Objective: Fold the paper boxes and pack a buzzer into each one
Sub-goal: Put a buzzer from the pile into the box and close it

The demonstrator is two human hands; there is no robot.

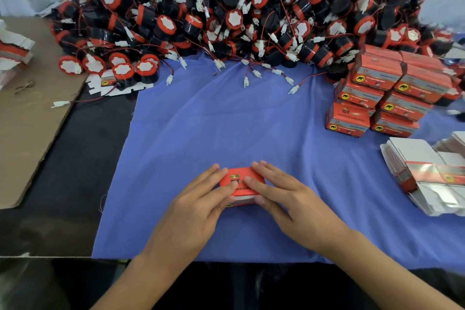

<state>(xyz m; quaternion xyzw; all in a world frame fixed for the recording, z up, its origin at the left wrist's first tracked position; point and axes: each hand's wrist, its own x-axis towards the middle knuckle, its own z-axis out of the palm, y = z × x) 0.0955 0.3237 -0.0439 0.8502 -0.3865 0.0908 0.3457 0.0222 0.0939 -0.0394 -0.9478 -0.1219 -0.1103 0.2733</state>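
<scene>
A small red paper box (241,180) sits on the blue cloth (214,121) near the front middle. My left hand (198,204) grips its left side, fingers over the top. My right hand (279,196) presses on its right side and top, thumb at the front edge. The box looks folded up; its inside is hidden. A big heap of black-and-red buzzers (239,7) with red wires and white plugs fills the back of the table.
Stacked finished red boxes (382,98) stand at the right. Flat unfolded box blanks (425,176) lie at the far right, more blanks (12,50) at the far left. Brown cardboard (32,113) covers the left of the dark table.
</scene>
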